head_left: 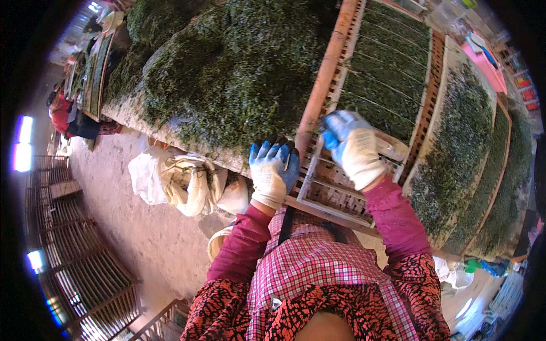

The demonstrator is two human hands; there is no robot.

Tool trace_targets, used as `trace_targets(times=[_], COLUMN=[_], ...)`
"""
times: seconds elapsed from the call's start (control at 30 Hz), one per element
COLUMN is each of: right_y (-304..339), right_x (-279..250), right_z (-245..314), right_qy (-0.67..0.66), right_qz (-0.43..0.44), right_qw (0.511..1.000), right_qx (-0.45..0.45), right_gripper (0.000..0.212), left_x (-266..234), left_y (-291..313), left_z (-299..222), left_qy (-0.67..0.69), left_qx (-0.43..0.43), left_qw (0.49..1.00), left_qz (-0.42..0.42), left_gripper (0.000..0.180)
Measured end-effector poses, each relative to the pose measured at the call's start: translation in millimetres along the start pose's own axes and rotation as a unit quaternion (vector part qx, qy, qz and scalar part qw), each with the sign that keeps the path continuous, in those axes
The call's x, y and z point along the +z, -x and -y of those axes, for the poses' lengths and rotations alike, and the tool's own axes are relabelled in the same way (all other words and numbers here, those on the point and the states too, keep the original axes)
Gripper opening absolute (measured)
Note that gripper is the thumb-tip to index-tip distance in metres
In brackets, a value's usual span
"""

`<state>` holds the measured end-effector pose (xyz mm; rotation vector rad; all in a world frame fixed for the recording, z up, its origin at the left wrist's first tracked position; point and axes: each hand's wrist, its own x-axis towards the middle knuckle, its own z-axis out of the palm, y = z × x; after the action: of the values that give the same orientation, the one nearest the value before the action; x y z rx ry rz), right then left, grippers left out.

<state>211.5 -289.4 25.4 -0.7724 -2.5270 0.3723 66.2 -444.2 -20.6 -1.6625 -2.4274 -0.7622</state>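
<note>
Both gloved hands, left hand (274,170) and right hand (354,146), rest on the slatted tray (341,187).

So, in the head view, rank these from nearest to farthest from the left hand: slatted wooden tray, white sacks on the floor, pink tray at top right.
From the left hand:
1. Slatted wooden tray, just to its right.
2. White sacks, lower left on the floor.
3. Pink tray, far upper right.

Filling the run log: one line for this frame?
left hand: on leaf pile edge | right hand: on slatted tray | grip: cannot tell
</note>
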Motion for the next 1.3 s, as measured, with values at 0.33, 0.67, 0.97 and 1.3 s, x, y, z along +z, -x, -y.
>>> trace_targets(times=[0.33,0.67,0.97,1.3], right_y=[-41.0,-186.6,-192.6,-201.4], right_x=[193.2,233.9,287.1,226.0], right_z=[113.1,25.1,-45.3,-20.3], right_qy=[0.179,0.115,0.043,-0.499], right_qz=[0.319,0.253,0.142,-0.056], right_qw=[0.925,0.807,0.907,0.838], right_qx=[0.106,0.521,0.395,0.212], right_gripper=[0.094,0.116,0.066,0.043], left_x=[-24.2,-67.6,-56.1,-50.1], left_y=[17.0,8.9,-5.4,-61.6], left_z=[147.3,293.0,320.1,301.4], left_qy=[-0.007,-0.047,0.049,0.143], left_qx=[-0.108,-0.152,-0.147,-0.120], left_qw=[0.994,0.987,0.988,0.981], left_qz=[0.010,0.030,0.008,-0.045], left_gripper=[0.018,0.010,0.013,0.010])
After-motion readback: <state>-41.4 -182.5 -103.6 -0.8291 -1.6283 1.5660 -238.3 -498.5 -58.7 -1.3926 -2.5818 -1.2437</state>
